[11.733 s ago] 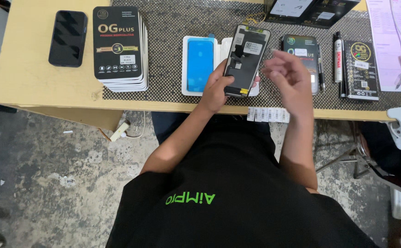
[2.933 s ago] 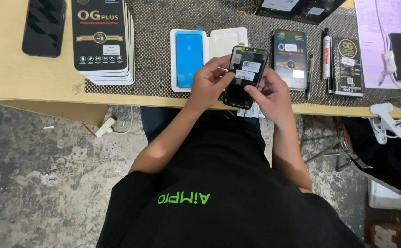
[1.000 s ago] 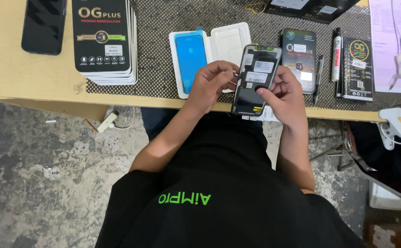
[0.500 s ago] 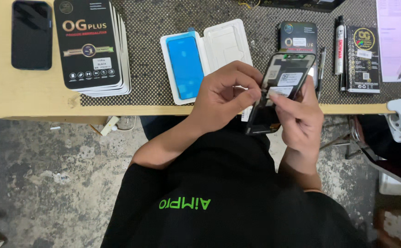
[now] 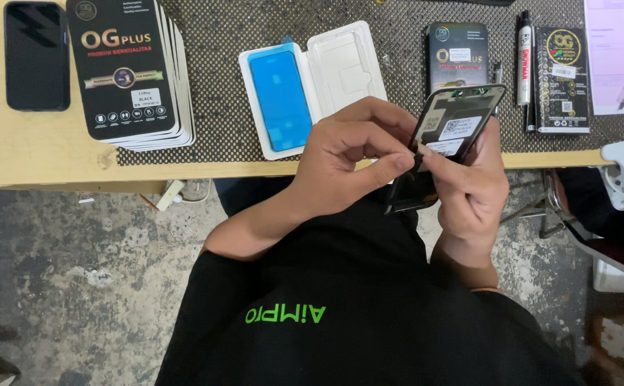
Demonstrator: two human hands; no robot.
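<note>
Both grips are closed on one thing: the left hand [image 5: 344,161] pinches with thumb and forefinger at the lower mid of the phone screen panel [image 5: 446,146], and the right hand [image 5: 473,189] holds that panel from below and behind, fingers wrapped on its right edge. Panel is off the desk [image 5: 40,154], just in front of its near edge, back side w/ stickers turned up. Its long axis runs tilted, from the lower left end near the body up to the right, far end over the desk. The pinch point sits between the two hands, so left fingertips come to it from the left side, right thumb from the right; both hands are approx. equally near, touching it.

Beyond the grip, to the left: 1 open white tray [image 5: 344,68] w/ 1 blue film sheet [image 5: 279,100]. Farther left, 1 stack of black boxes [image 5: 129,71]; how many boxes I cannot tell exactly. Far left, 1 dark phone [image 5: 36,53]. Straight beyond the panel: 1 black box [image 5: 458,53], then to the right 1 marker pen [image 5: 524,46] and 1 more black package [image 5: 562,78].
</note>
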